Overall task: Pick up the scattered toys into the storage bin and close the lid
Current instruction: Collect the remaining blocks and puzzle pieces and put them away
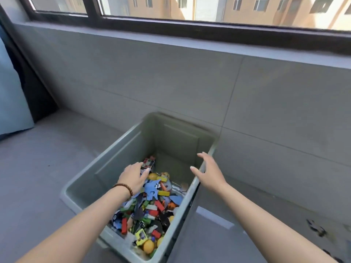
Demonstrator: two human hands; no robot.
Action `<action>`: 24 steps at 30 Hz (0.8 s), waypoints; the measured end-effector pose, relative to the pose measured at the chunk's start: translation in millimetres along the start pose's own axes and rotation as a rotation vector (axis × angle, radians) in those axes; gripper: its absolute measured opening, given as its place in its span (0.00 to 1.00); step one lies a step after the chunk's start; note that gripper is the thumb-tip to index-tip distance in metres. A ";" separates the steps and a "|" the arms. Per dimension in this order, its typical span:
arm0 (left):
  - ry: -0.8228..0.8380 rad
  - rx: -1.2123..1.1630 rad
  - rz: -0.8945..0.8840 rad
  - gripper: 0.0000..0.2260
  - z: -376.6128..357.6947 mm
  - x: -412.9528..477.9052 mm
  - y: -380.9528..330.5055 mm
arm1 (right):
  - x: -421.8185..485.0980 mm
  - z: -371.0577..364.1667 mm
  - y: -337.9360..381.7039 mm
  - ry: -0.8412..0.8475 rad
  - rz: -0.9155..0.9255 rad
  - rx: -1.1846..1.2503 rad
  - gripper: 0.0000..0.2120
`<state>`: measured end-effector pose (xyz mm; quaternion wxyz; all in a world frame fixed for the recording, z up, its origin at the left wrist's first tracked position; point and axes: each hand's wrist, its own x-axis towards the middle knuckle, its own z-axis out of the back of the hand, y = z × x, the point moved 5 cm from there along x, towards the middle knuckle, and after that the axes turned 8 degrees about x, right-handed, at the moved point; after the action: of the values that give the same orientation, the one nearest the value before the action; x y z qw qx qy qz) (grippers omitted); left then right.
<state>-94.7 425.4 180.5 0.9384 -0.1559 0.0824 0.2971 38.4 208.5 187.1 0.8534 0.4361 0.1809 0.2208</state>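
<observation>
While 1 open-topped storage bin stands on the grey floor, toys, too many to count, fill its near end. Of 2 hands, the left hand hangs loose-fingered over the heap, and the right hand is spread, grasping nothing, above the right rim. 1 window tops the tiled wall.

The storage bin was a pale grey-green rectangular plastic tub, uncovered at the top, standing upright on the grey floor close to the tiled wall. A jumbled heap of small toys covered its near end: red, yellow and green bricks, flat blue shapes, yellow balls. A red-and-white chequered piece lay at the heap's far edge. A few dark stray pieces, blurred, lay on the floor well to the right.
</observation>
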 end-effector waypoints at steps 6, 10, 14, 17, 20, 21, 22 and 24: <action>-0.084 0.110 -0.340 0.24 -27.4 -15.4 -147.5 | -67.5 136.4 -101.1 -0.140 -0.099 -0.205 0.30; -0.044 0.188 -0.546 0.24 -86.1 -39.6 -254.4 | -142.3 210.9 -191.6 -0.200 -0.256 -0.276 0.31; 0.098 0.299 -0.662 0.25 -175.5 -75.3 -334.0 | -226.3 251.5 -288.5 -0.231 -0.456 -0.257 0.31; 0.186 0.385 -0.732 0.26 -242.1 -101.0 -378.9 | -279.3 262.7 -360.7 -0.251 -0.583 -0.210 0.32; 0.326 0.422 -0.741 0.26 -304.3 -121.9 -409.7 | -319.4 256.2 -422.0 -0.278 -0.685 -0.127 0.31; 0.376 0.414 -0.729 0.27 -324.4 -127.3 -417.8 | -328.9 250.9 -439.6 -0.287 -0.707 -0.087 0.30; 0.415 0.399 -0.714 0.27 -343.2 -132.2 -424.8 | -336.8 245.1 -455.5 -0.300 -0.724 -0.050 0.30; 0.469 0.362 -0.679 0.28 -377.3 -141.0 -436.1 | -347.8 233.2 -485.0 -0.346 -0.758 0.023 0.28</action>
<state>22.0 -116.4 -32.2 0.9509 -0.0704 0.2876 -0.0901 -29.6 -385.7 -43.0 0.8872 0.3788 0.1849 -0.1877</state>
